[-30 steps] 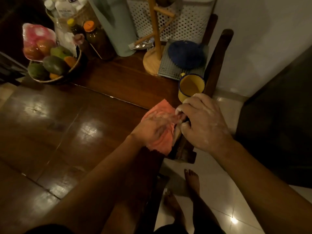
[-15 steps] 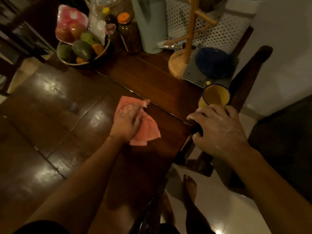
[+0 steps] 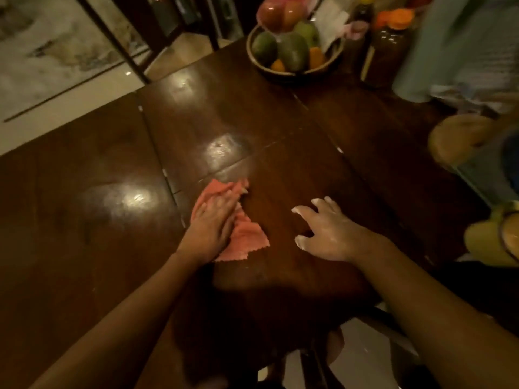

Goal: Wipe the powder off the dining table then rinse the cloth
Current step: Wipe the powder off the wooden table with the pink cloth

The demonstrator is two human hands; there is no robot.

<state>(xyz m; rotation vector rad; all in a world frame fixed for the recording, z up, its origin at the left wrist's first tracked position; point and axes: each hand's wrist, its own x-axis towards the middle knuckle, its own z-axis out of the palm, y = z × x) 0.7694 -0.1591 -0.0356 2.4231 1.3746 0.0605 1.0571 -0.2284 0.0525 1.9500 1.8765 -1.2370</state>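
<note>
A pink cloth [image 3: 247, 240] lies crumpled on the dark wooden dining table [image 3: 295, 169]. My left hand [image 3: 216, 220] presses flat on top of the cloth, fingers pointing away from me. My right hand [image 3: 328, 228] rests on the bare wood to the right of the cloth, fingers spread, holding nothing; white powder coats its fingertips and back. A faint pale powder film [image 3: 224, 147] shows on the table surface beyond the cloth.
A fruit bowl [image 3: 292, 49] stands at the far side, with bottles and a brown jar [image 3: 390, 43] to its right. A yellow mug [image 3: 494, 240] and a wooden stand base [image 3: 460, 136] sit at the right edge. Pale floor tiles [image 3: 70, 102] lie past the table's left side.
My left hand slid the cloth from the table's right edge leftward toward the middle. My right hand left the chair back by the mug and came down open on the table. The camera turned left.
</note>
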